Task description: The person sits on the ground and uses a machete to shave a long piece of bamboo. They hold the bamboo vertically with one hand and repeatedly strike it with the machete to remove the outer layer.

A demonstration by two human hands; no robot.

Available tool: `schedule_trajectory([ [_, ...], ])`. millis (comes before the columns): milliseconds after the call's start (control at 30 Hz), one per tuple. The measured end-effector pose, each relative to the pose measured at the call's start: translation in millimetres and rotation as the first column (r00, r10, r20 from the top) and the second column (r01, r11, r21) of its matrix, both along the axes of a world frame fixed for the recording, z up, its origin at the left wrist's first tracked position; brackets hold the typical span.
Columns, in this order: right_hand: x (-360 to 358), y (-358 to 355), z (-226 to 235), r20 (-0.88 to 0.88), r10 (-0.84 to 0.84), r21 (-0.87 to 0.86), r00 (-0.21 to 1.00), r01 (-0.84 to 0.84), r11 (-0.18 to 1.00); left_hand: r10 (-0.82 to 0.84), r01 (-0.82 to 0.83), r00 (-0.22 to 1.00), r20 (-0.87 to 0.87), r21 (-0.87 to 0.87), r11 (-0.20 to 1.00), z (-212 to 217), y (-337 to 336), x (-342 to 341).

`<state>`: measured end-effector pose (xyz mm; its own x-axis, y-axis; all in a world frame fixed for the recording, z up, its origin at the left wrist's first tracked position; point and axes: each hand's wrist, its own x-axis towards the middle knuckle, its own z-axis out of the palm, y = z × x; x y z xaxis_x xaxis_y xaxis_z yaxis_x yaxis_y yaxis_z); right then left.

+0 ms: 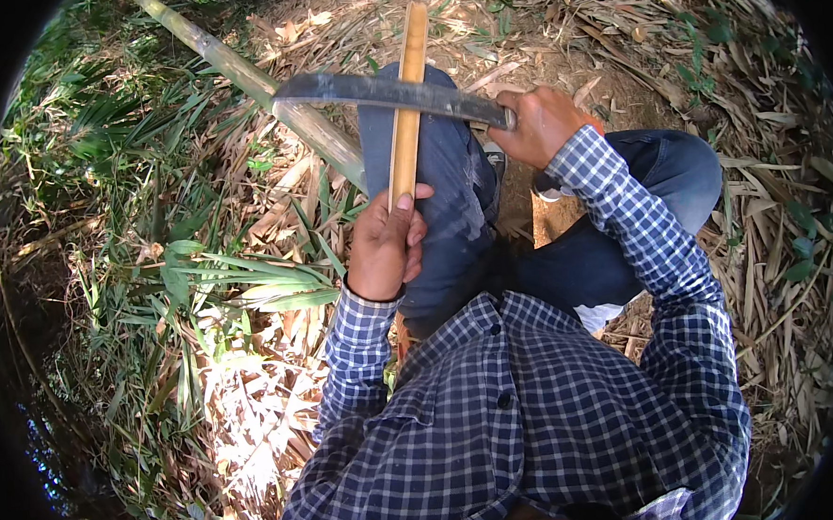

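Looking down past a blue-and-white checked shirt [529, 424], both forearms come up from the lower edge. Left hand [388, 247] is clenched around the near end of a split bamboo strip [406, 100], thumb up along its face. Strip is pale yellow-tan, long axis running almost straight away from the person, near end in the fist, far end pointing to the top of the picture and leaning slightly right; it lies over the left knee of the dark blue jeans [441, 183]. Right hand [539, 124] is closed tight on the handle of a dark curved blade [379, 91] (a billhook or machete type, can't tell which). Blade runs crosswise, right to left, crossing over the strip about a third of the way down from its far end; whether the edge bites the strip or just rests on it can't be told. Right knee sits bent out to the right, well apart from the strip. Beyond the blade tip, a thick green bamboo pole [256, 80] lies diagonally from upper left toward the knee, just beside the strip. Dry bamboo leaves [773, 241] litter the ground all round, green leaves [229, 279] at left.
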<state>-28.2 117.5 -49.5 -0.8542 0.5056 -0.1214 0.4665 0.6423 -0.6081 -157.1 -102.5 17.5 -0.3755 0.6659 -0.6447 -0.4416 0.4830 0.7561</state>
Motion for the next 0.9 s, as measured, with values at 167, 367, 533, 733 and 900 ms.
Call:
schedule_trajectory([
  [167,8.4,-11.0,2.7,-0.012,0.136,0.083,0.991,-0.134,0.987,0.017,-0.018,0.999,0.035,0.014,1.0,-4.0,-5.4,0.4],
  [367,8.9,-5.8,11.4,0.08,0.148,-0.005,0.986,-0.148,0.989,0.023,-0.023,0.999,0.047,0.006,1.0,-1.0,-4.2,4.2],
  [533,2.7,-4.3,-1.7,0.019,0.159,0.102,0.987,-0.16,0.982,0.016,-0.016,1.0,-0.011,0.015,1.0,-1.8,-3.3,9.7],
  [733,3.1,-17.0,5.5,-0.029,0.246,0.08,0.969,-0.243,0.967,0.011,-0.011,1.0,-0.008,-0.014,1.0,1.0,-3.5,6.9],
  [900,-7.6,4.6,3.5,-0.028,0.048,0.105,0.998,-0.045,0.993,0.007,-0.007,1.0,-0.031,0.007,1.0,1.3,-4.2,12.0],
])
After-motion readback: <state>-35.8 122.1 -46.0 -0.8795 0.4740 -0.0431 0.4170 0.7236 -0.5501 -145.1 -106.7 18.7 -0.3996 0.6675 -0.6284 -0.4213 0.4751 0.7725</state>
